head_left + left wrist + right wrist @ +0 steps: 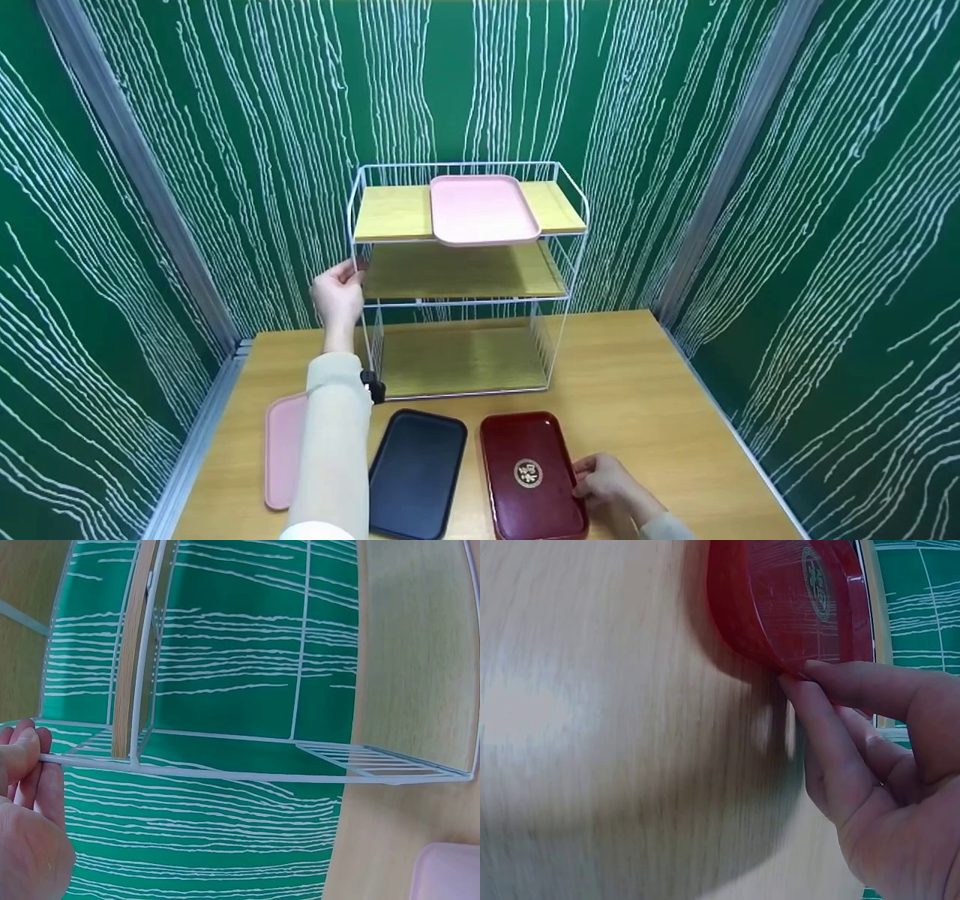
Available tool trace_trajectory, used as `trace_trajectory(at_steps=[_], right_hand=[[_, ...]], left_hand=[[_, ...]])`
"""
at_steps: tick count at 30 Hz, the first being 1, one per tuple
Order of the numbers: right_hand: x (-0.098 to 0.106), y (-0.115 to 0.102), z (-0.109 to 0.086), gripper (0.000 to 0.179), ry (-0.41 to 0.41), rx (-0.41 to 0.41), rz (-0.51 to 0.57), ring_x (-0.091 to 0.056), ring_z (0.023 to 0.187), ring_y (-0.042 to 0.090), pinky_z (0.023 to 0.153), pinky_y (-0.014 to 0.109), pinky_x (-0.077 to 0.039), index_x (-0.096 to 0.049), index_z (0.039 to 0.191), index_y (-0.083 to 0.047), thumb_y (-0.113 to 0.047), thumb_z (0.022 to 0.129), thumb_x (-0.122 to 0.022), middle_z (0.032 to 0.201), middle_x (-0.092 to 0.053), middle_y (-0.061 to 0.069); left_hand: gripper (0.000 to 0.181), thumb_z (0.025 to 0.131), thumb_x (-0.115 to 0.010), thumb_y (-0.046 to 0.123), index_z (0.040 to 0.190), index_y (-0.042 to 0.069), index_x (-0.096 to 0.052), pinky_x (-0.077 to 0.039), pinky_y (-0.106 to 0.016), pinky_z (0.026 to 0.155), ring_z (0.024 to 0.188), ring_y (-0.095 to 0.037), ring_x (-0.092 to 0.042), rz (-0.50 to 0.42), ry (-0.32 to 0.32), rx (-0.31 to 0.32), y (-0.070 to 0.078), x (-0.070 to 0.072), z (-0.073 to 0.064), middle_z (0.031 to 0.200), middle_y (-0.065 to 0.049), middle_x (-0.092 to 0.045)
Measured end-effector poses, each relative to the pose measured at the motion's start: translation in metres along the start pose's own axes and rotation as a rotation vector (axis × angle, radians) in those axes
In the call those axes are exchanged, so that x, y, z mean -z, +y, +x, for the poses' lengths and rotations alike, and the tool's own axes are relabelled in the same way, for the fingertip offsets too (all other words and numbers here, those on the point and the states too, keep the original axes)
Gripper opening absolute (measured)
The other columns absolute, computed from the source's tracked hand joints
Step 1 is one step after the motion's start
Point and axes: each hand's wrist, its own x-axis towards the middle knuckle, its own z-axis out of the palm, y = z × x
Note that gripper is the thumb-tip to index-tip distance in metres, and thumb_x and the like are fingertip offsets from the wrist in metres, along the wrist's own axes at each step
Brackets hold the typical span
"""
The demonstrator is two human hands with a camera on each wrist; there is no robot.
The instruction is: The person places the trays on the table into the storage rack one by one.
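Note:
A white wire shelf rack [465,302] with wooden boards stands at the back of the table. My left hand [339,294] grips its left front upright, between the top and middle boards; the left wrist view shows the thumb and fingers [51,791] around the thin wire. At the front right, my right hand [607,480] pinches the right rim of a dark red tray [525,442] with a round gold emblem. In the right wrist view the thumb lies over the rim of the red tray [780,607], with fingers beneath.
On the rack's top board lies a pink tray [484,210], jutting over the front edge. A black tray [418,472] is left of the red one. Another pink tray [281,450] lies farther left, partly behind my left sleeve. Green walls with white streaks enclose the table [637,375].

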Motion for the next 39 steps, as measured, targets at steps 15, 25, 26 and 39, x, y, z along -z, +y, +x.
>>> trace_trajectory(at_steps=[15,25,26,39], right_hand=[[0.009,-0.003,-0.002,0.047,-0.082,0.034,0.091,-0.074,0.086,0.026,0.070,0.041,-0.065,-0.059,0.120,0.024,0.013,0.075,-0.066,0.102,-0.075,0.019],[0.022,-0.022,0.000,0.056,-0.042,0.004,0.087,-0.073,0.082,0.024,0.072,0.039,-0.065,-0.054,0.131,0.026,0.013,0.078,-0.069,0.111,-0.072,0.022],[0.023,-0.025,0.000,0.057,-0.037,0.006,0.086,-0.073,0.082,0.024,0.072,0.039,-0.065,-0.054,0.131,0.026,0.012,0.078,-0.069,0.112,-0.072,0.023],[0.033,-0.055,0.004,0.054,-0.004,0.032,0.102,-0.073,0.091,0.024,0.074,0.039,-0.065,-0.055,0.135,0.022,0.011,0.084,-0.070,0.115,-0.071,0.020]], left_hand=[[0.027,0.104,-0.068,0.002,0.131,0.002,-0.075,-0.057,-0.043,0.102,0.119,-0.028,-0.071,-0.016,-0.018,0.020,-0.003,0.000,0.000,0.128,-0.017,-0.076],[0.027,0.104,-0.068,0.002,0.130,0.001,-0.075,-0.057,-0.043,0.101,0.118,-0.028,-0.072,0.005,0.003,0.017,-0.003,0.001,-0.001,0.126,-0.016,-0.076],[0.027,0.104,-0.068,0.003,0.130,0.002,-0.075,-0.057,-0.042,0.101,0.117,-0.028,-0.072,0.007,0.006,0.015,-0.003,0.001,-0.001,0.126,-0.016,-0.076],[0.024,0.102,-0.071,0.002,0.125,0.003,-0.079,-0.060,-0.040,0.090,0.111,-0.026,-0.075,0.023,0.014,-0.034,-0.001,-0.002,0.000,0.120,-0.014,-0.079]])
